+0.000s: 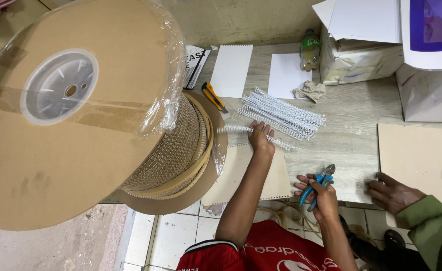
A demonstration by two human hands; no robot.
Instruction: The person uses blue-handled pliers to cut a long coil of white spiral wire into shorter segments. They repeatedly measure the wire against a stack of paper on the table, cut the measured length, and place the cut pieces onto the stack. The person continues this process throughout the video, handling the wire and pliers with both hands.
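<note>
White wire binding-comb strip (258,134) — lies on the grey wooden tabletop (351,135), beside the tan punched cardboard sheet (241,173). Left hand (260,138) rests on it, grip apparently pinching the wire. Right hand (321,193) — grip clenched around blue-handled cutting pliers (319,183), near the front edge.

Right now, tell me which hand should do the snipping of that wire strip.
Probably the right hand: it already grips the blue-handled cutters, jaws pointing toward the white wire binding strip. The left hand rests on that strip, pinning it to the punched card sheet, so it is occupied.
</note>
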